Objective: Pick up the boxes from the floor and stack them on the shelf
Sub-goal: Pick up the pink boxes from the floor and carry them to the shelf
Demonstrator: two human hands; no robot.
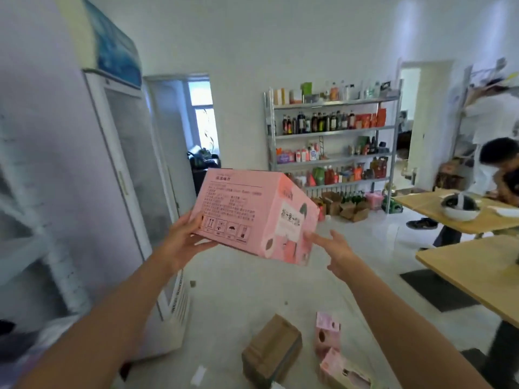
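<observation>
A large pink printed box [247, 211] is held up in the air at chest height, tilted. My left hand [184, 238] grips its lower left corner from below. At the box's lower right corner, my right hand [335, 252] has its fingers spread, and the fingertips touch or nearly touch the box's side. On the floor below lie a brown cardboard box [271, 350] and two smaller pink boxes [327, 334] [344, 370]. A white shelf rack [33, 242] stands blurred at the far left edge.
A tall glass-door fridge [134, 175] stands at left beside the shelf. A metal rack [334, 133] full of bottles lines the far wall, with open cartons under it. Wooden tables [474, 268] stand at right, where a person [494, 164] bends over.
</observation>
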